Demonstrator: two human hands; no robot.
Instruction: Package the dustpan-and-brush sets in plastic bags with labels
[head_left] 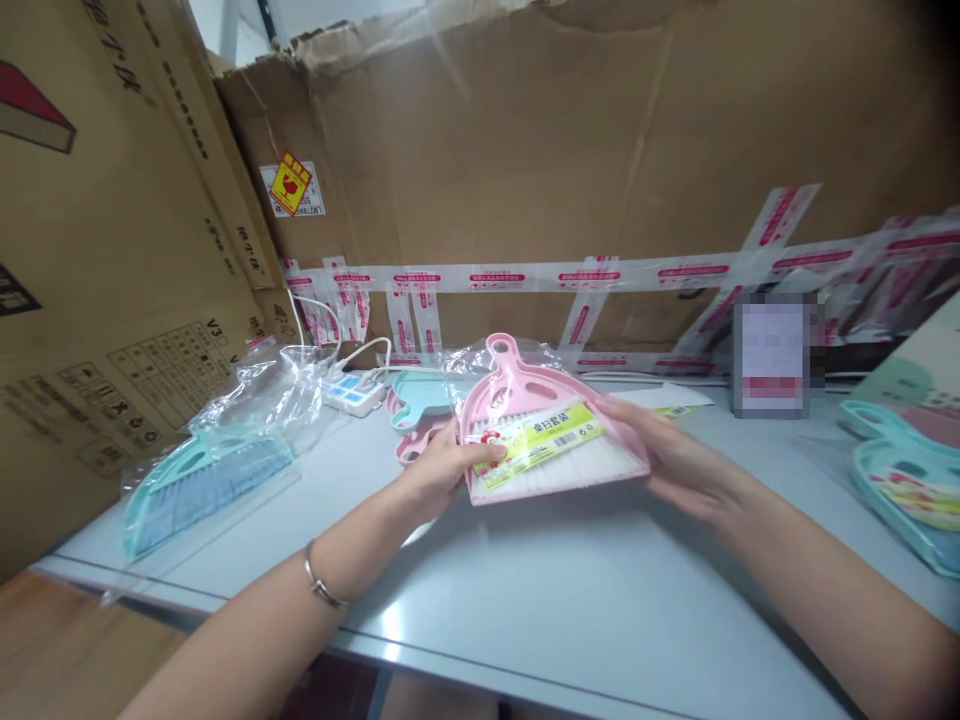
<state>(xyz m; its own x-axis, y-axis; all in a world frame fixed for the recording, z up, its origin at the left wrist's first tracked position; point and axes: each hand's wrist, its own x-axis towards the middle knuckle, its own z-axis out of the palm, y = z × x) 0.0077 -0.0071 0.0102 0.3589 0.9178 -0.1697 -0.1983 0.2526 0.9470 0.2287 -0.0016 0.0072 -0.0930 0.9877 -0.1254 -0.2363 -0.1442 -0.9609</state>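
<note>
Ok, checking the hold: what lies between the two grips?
In the head view, the pink dustpan with its yellow label lies between left grip and right grip.

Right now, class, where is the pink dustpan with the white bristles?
In the head view, the pink dustpan is just right of centre, held between the left hand and right hand, in front of the taped cardboard box.

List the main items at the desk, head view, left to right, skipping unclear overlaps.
Bagged teal dustpan set → power strip → held pink dustpan set → pixelated upright item → labelled teal dustpan set.
</note>
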